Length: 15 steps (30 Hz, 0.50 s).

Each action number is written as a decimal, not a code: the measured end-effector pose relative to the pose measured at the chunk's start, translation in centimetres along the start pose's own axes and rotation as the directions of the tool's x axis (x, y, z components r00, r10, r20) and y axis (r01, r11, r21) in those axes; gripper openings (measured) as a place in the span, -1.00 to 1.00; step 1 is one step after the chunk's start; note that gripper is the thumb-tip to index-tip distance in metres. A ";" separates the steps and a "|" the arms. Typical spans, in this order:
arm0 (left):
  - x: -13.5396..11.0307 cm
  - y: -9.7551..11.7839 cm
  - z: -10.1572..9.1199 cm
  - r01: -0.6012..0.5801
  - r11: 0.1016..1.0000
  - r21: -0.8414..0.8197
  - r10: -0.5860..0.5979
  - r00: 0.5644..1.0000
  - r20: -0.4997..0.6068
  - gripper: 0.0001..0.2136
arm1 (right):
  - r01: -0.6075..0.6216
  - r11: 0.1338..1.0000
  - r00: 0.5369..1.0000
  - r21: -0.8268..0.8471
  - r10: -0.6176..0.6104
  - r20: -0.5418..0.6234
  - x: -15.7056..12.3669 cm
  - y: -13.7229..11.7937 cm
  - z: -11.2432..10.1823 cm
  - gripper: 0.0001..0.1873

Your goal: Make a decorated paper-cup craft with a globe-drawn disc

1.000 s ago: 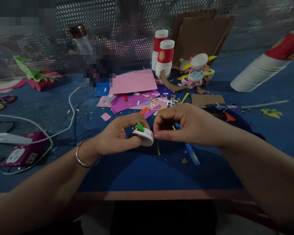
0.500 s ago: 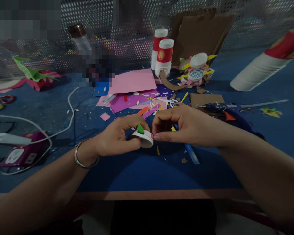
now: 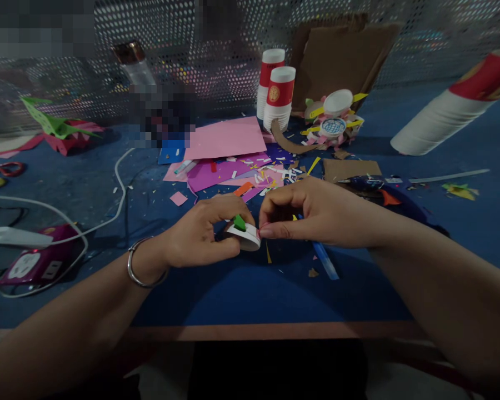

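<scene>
My left hand (image 3: 202,230) grips a short white round piece (image 3: 250,243) that looks like the cut-off base of a paper cup, tilted, with thumb below and fingers above. A small green paper piece (image 3: 239,223) stands out from its side. Close against its right edge, the thumb and forefinger of my right hand (image 3: 316,214) pinch a tiny pink or red piece (image 3: 259,233), mostly hidden by the fingertips. Both hands hover over the blue table (image 3: 233,303) near its front edge.
Pink paper (image 3: 229,138) and scattered scraps lie beyond my hands. Stacked paper cups (image 3: 280,100) and a decorated cup craft (image 3: 333,128) stand behind. A dark blue glue gun (image 3: 369,183) lies right. At left are a purple power strip (image 3: 45,255), a white cord and scissors (image 3: 10,169).
The white round piece has tilted very slightly in my left hand. Both hands otherwise keep their place and their hold.
</scene>
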<state>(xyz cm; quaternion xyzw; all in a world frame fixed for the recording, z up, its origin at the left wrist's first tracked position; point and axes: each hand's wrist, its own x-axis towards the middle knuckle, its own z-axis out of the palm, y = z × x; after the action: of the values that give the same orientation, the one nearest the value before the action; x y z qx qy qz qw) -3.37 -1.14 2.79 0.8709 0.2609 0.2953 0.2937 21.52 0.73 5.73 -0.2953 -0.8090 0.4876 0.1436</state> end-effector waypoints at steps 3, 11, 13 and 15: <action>0.0 0.0 0.0 -0.023 1.000 0.015 0.023 1.000 -0.014 -0.85 | -0.026 0.999 1.000 0.047 0.026 -0.008 0.1 0.1 0.1 -0.75; 0.0 0.0 0.1 -0.031 0.998 0.045 0.032 0.999 -0.021 -0.82 | -0.049 0.992 0.999 0.117 0.050 -0.009 0.1 0.2 0.1 -0.72; 0.0 0.0 0.2 -0.037 0.998 0.053 0.038 0.999 -0.019 -0.83 | -0.045 0.993 0.999 0.113 0.046 -0.004 0.1 0.2 0.1 -0.73; 0.0 0.0 0.2 -0.030 0.998 0.049 0.031 0.999 -0.021 -0.84 | -0.035 0.994 0.999 0.099 0.036 0.000 0.1 0.1 0.1 -0.74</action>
<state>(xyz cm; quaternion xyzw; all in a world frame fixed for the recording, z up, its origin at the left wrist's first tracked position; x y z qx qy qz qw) -3.26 -1.21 2.67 0.8785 0.2581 0.3025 0.2649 21.44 0.78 5.57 -0.3024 -0.7785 0.5292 0.1499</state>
